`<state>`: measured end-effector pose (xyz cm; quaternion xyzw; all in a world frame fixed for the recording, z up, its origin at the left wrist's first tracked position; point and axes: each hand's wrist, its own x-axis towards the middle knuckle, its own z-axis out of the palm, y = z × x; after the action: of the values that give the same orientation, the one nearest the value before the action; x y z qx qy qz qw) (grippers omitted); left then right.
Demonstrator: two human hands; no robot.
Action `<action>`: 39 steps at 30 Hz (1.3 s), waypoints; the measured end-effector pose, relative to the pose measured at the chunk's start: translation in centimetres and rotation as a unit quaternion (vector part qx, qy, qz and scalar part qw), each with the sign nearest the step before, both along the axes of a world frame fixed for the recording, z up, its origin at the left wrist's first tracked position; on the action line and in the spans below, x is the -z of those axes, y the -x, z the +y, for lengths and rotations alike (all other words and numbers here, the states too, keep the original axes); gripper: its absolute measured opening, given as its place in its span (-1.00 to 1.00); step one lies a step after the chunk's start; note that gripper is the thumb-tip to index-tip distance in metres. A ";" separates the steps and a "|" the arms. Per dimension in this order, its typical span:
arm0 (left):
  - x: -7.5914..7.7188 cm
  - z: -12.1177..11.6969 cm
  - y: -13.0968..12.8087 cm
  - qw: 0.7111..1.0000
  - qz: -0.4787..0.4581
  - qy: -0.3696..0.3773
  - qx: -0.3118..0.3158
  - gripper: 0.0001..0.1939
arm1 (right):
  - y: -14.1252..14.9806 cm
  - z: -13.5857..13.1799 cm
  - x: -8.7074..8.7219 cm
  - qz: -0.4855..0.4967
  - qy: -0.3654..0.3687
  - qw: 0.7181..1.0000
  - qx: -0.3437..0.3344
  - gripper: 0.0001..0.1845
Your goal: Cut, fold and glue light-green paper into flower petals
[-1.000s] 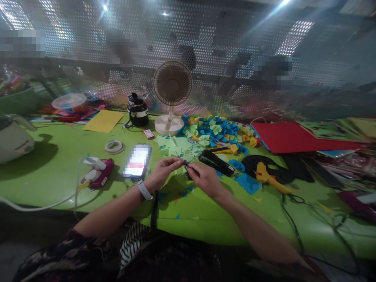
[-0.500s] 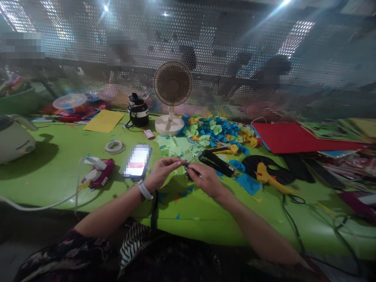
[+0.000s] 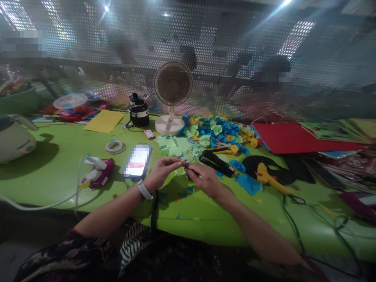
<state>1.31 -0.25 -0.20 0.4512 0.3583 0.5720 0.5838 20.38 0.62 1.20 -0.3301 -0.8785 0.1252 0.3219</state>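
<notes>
My left hand [image 3: 164, 170], with a pale watch [image 3: 145, 190] on its wrist, is closed in a pinch at the middle of the green table. My right hand [image 3: 205, 180] is pinched too, its fingertips almost meeting the left ones. Between them sits a small dark item [image 3: 185, 166], too small to name. Just beyond the hands lie pale green paper pieces [image 3: 176, 145]. A black stapler [image 3: 217, 163] rests by my right hand, and a phone [image 3: 137, 161] with a lit screen is left of my left hand.
Behind is a heap of folded paper flowers [image 3: 220, 131] beside a fan [image 3: 172, 90]. A yellow glue gun [image 3: 272, 179] lies right, its cord hanging over the front edge. Left are a tape roll [image 3: 114, 147], a purple power strip [image 3: 102, 174] and a white kettle [image 3: 14, 137].
Both hands stay in nearly the same place, fingertips together. The small dark item between them appears slightly turned. Nothing else has visibly moved.
</notes>
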 end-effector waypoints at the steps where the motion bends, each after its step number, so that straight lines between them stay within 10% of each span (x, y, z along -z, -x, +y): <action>1: -0.1 0.0 0.0 1.000 0.002 -0.003 0.004 -0.81 | 0.0 0.0 0.0 -0.001 0.001 1.000 -0.002 -0.72; 39: -0.6 -0.1 0.1 1.000 -0.007 0.003 0.001 -0.83 | 0.0 0.0 -1.1 0.008 0.089 0.996 -0.029 -0.66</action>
<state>1.17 -0.36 0.38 0.4459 0.3557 0.5730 0.5885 20.43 0.63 2.28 -0.3306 -0.8706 0.2143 0.2946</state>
